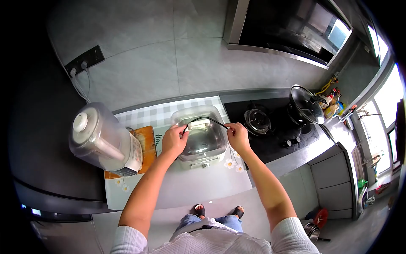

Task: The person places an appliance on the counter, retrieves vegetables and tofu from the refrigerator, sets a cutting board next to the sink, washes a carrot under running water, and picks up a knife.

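Observation:
My left hand (pixel 175 140) and my right hand (pixel 238 136) are closed on a thin black cord (pixel 204 117). Between them it arches over a white countertop appliance (pixel 202 162) with a clear, box-shaped lid (pixel 182 113). A white handle (pixel 198 124) shows on top of the lid, just under the arch. On the appliance's front are a bar and a small knob (pixel 206 165). Whether the cord joins the appliance cannot be made out.
To the left, a blender under a clear cover (pixel 99 137) stands on a wooden board (pixel 149 146). A wall socket (pixel 86 59) holds two white plugs. Right of the appliance is a black gas hob (pixel 270 146) with a lidded pan (pixel 305 106). A checked cloth (pixel 148 112) lies behind.

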